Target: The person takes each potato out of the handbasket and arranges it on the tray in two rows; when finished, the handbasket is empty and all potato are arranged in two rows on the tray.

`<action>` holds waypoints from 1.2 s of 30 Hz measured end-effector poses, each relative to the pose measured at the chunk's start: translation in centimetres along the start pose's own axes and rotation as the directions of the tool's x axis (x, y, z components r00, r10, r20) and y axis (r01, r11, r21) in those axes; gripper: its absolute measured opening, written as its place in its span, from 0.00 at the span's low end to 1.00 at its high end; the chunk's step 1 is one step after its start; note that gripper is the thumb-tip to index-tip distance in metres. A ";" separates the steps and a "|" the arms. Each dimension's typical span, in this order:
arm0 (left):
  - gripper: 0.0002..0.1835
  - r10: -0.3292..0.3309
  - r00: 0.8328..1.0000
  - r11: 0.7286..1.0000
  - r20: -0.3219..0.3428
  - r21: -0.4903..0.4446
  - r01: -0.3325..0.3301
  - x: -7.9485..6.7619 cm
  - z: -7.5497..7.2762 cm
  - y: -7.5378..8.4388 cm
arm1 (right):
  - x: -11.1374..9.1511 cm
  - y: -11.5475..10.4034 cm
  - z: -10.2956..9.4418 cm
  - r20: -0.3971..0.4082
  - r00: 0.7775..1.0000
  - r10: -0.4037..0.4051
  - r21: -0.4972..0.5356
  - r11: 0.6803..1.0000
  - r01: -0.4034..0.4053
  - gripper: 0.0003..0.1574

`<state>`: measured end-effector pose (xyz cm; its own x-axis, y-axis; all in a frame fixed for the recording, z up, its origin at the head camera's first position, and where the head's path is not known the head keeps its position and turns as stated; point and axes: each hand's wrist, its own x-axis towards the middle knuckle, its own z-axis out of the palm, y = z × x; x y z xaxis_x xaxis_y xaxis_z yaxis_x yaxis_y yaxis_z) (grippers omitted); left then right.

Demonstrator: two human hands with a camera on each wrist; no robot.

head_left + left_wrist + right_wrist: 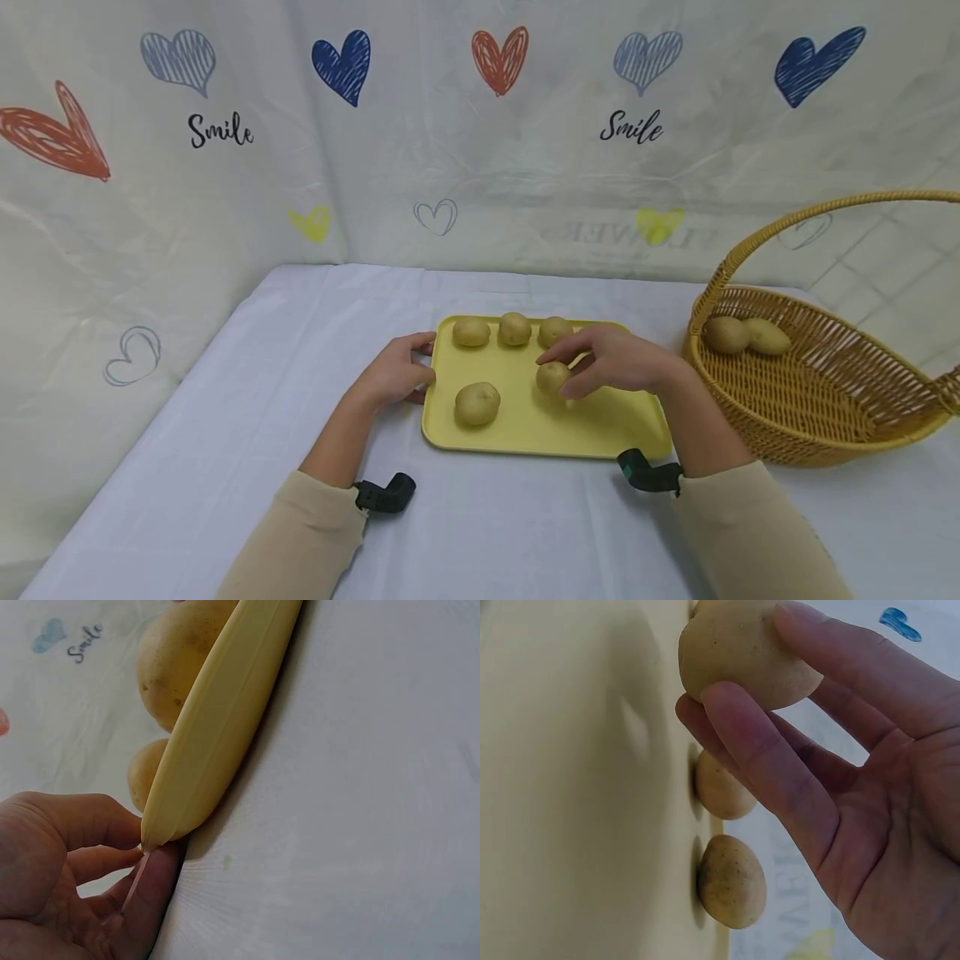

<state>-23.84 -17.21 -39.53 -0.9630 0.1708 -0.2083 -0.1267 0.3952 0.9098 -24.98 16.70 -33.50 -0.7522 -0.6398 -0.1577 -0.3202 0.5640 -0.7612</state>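
Note:
My left hand (397,369) pinches the left edge of a yellow tray (510,437); in the left wrist view, thumb and fingers (154,889) meet at the tray's corner. Over the tray's middle, my right hand (618,360) holds a potato (552,378) between thumb and fingers. The right wrist view shows that potato (739,656) at the fingertips; whether it touches the tray I cannot tell. Along the tray's back edge three potatoes (514,330) show in a row, and a larger potato (477,404) lies front left. The right hand hides part of the back right.
At the right stands a wicker basket (810,446) with a tall arched handle (847,202); two potatoes (767,337) lie inside at its left end. White cloth (510,525) covers the table. Behind it hangs a curtain (420,150) with printed hearts.

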 end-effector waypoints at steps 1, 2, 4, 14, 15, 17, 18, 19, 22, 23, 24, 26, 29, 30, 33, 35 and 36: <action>0.45 0.002 1.000 1.000 0.001 0.000 -0.002 0.0 0.0 0.0 | 0.1 0.0 0.1 -0.002 1.000 -0.003 -0.012 1.000 0.003 0.33; 0.45 0.004 1.000 1.000 0.001 -0.001 -0.004 0.0 0.0 0.0 | 0.2 -0.1 0.2 0.000 1.000 -0.007 -0.023 1.000 0.007 0.33; 0.45 0.008 1.000 1.000 0.003 0.000 -0.008 -0.1 0.0 0.0 | 0.3 -0.2 0.4 0.009 1.000 -0.020 -0.043 0.999 0.021 0.33; 0.45 0.016 1.000 1.000 0.001 0.000 -0.016 -0.2 -0.2 -0.1 | 1.4 -0.7 1.5 0.013 1.000 -0.008 -0.158 0.987 0.010 0.30; 0.45 0.016 1.000 1.000 0.002 -0.001 -0.016 -0.2 -0.2 -0.1 | 1.5 -0.8 1.7 0.013 1.000 -0.001 -0.169 0.986 0.003 0.29; 0.45 0.017 1.000 1.000 0.005 -0.001 -0.017 -0.2 -0.2 -0.1 | 1.8 -0.9 2.1 0.020 1.000 -0.004 -0.181 0.983 0.007 0.29; 0.45 0.018 1.000 1.000 0.007 -0.003 -0.018 -0.2 -0.2 -0.2 | 1.9 -1.0 2.2 0.027 1.000 -0.005 -0.179 0.984 0.009 0.29; 0.45 0.020 1.000 1.000 0.011 -0.004 -0.020 -0.2 -0.2 -0.2 | 2.0 -1.0 2.4 0.036 0.999 -0.005 -0.176 0.984 0.011 0.29; 0.45 0.022 1.000 1.000 0.014 -0.006 -0.022 -0.2 -0.3 -0.2 | 2.2 -1.2 2.7 0.064 0.998 -0.014 -0.182 0.983 0.025 0.29; 0.45 0.021 1.000 1.000 0.014 -0.007 -0.021 -0.2 -0.3 -0.2 | 2.2 -1.3 2.8 0.070 0.997 -0.015 -0.185 0.982 0.027 0.28; 0.45 0.020 1.000 1.000 0.012 -0.009 -0.020 -0.2 -0.3 -0.2 | 2.2 -1.4 2.8 0.075 0.997 -0.016 -0.188 0.982 0.030 0.28; 0.45 0.017 1.000 1.000 0.010 -0.008 -0.017 -0.2 -0.2 -0.2 | 2.3 -1.5 3.0 0.085 0.996 -0.028 -0.192 0.980 0.044 0.27; 0.45 0.015 1.000 1.000 0.008 -0.003 -0.015 -0.1 -0.2 -0.2 | 2.3 -1.6 3.1 0.091 0.995 -0.034 -0.195 0.980 0.051 0.26; 0.45 0.016 1.000 1.000 0.009 -0.001 -0.016 -0.1 -0.2 -0.2 | 2.3 -1.6 3.2 0.093 0.995 -0.037 -0.195 0.979 0.055 0.26; 0.45 0.021 1.000 1.000 0.010 0.002 -0.021 -0.1 -0.1 -0.2 | 2.2 -1.6 3.3 0.093 0.995 -0.039 -0.193 0.980 0.056 0.26; 0.45 0.024 1.000 1.000 0.008 0.004 -0.024 -0.1 -0.1 -0.3 | 2.2 -1.7 3.3 0.091 0.995 -0.042 -0.189 0.980 0.059 0.26; 0.45 0.023 1.000 1.000 0.006 0.004 -0.023 -0.1 -0.2 -0.3 | 2.2 -1.7 3.3 0.093 0.995 -0.046 -0.186 0.981 0.063 0.26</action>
<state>-23.75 -17.47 -39.70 -0.9642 0.1858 -0.1892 -0.1032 0.3945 0.9131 -24.16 12.60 -34.67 -0.6799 -0.7108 -0.1800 -0.4682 0.6098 -0.6395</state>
